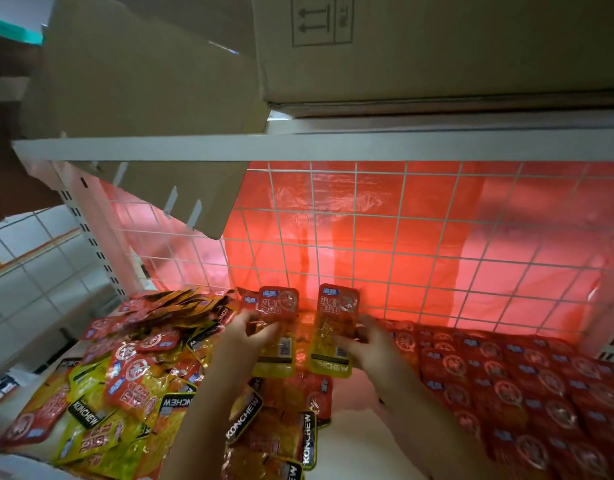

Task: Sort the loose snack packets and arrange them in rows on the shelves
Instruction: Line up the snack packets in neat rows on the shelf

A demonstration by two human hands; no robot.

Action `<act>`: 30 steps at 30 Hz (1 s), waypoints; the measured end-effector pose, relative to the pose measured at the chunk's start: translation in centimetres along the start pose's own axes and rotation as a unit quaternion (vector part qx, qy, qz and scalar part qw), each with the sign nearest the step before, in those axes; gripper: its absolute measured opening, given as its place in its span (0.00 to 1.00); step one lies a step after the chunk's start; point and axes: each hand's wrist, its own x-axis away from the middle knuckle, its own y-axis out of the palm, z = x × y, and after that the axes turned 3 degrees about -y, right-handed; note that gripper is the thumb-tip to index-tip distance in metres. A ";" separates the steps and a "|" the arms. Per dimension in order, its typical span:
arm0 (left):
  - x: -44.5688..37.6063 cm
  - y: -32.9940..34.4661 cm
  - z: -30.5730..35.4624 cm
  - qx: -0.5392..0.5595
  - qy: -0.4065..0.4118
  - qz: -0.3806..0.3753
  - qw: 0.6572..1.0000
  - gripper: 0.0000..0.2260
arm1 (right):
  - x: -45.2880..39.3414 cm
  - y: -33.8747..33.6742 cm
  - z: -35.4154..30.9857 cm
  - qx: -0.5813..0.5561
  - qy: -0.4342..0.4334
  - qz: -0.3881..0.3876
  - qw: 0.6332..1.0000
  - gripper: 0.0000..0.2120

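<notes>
The left hand pinched one yellow-and-red snack packet, fingers curled over its middle; the right hand gripped a second matching packet the same way. Both packets stood nearly upright, long axes running away from the person, red tops toward the wire grid back panel, just beside each other with a narrow gap between. The bare strip of shelf lay directly below and between the hands, so either hand was about equally near it. The finished rows of red packets lay to the right, the loose heap to the left. Whether the packets' lower edges touched the shelf could not be told, and the thumbs were mostly hidden behind them. Cardboard boxes sat on the shelf above.
</notes>
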 end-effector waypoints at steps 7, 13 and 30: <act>3.3 1.9 -1.2 0.060 -0.066 -0.061 0.994 0.12 | 4.3 -2.0 0.1 -0.006 -0.001 -0.024 1.000 0.14; 4.1 2.6 -1.0 0.096 -0.095 -0.072 0.988 0.11 | 6.7 -2.1 0.7 -0.077 0.044 -0.037 0.995 0.18; 4.7 4.0 -0.8 0.282 -0.204 -0.152 0.925 0.19 | 8.9 -1.5 -1.0 -0.133 0.035 -0.027 0.990 0.18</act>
